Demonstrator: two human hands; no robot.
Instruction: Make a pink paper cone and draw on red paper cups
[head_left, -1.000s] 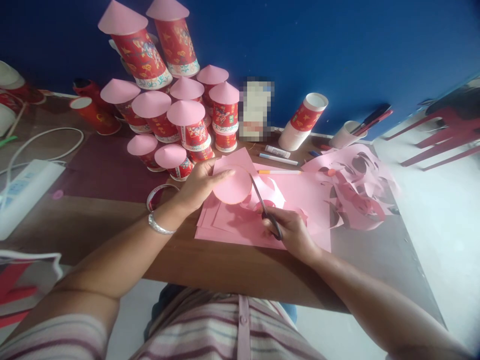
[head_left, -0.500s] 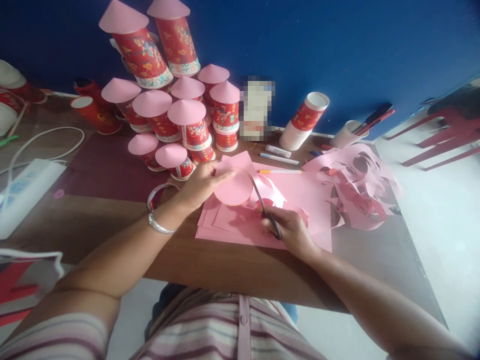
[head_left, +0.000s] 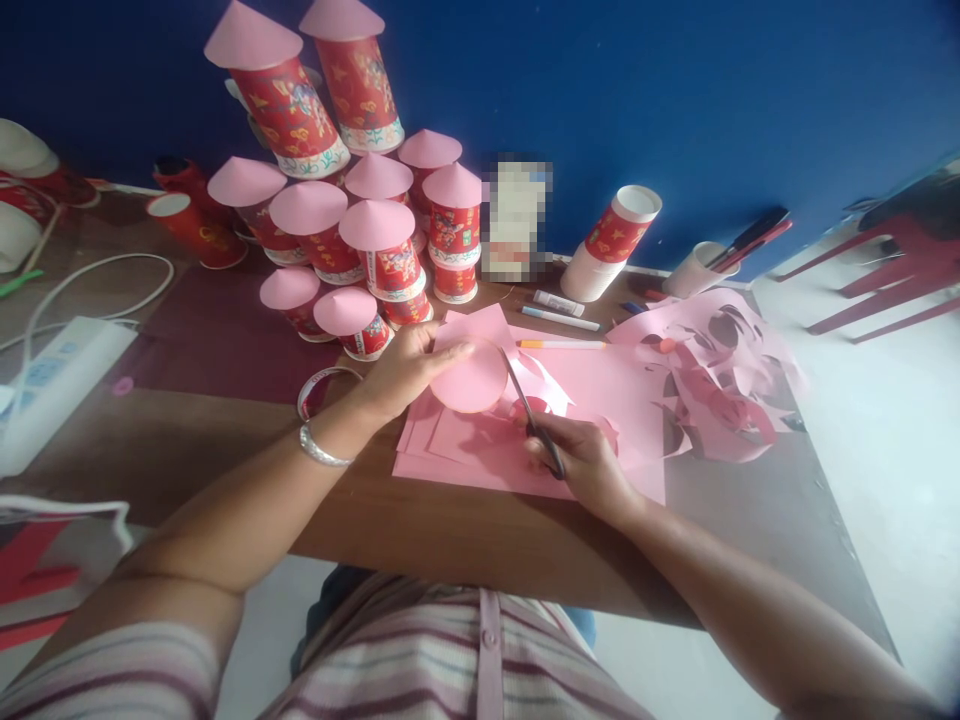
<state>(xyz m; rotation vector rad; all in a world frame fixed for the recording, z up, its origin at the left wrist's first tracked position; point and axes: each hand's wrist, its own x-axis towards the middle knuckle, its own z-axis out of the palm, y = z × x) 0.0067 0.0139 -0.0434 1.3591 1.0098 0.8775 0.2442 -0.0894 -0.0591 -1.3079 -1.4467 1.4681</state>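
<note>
- Blue wall is rising behind our brown surface.
- Our left hand is pinching pink paper over stacked sheets; our right hand is gripping scissors at its edge.
- We're best turning the paper into the scissors (slowly, for a clean curve).
- Rightward, scraps and an orange marker are perhaps crowding us.

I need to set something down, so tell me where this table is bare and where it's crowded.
Bare table shows between the pink sheets and the striped shirt, and between the paper scraps and right forearm; the maroon sheet is bare between power strip and cone-topped cups. Crowded: the back, with those cups and markers, and the middle, around left hand and right hand.
</note>
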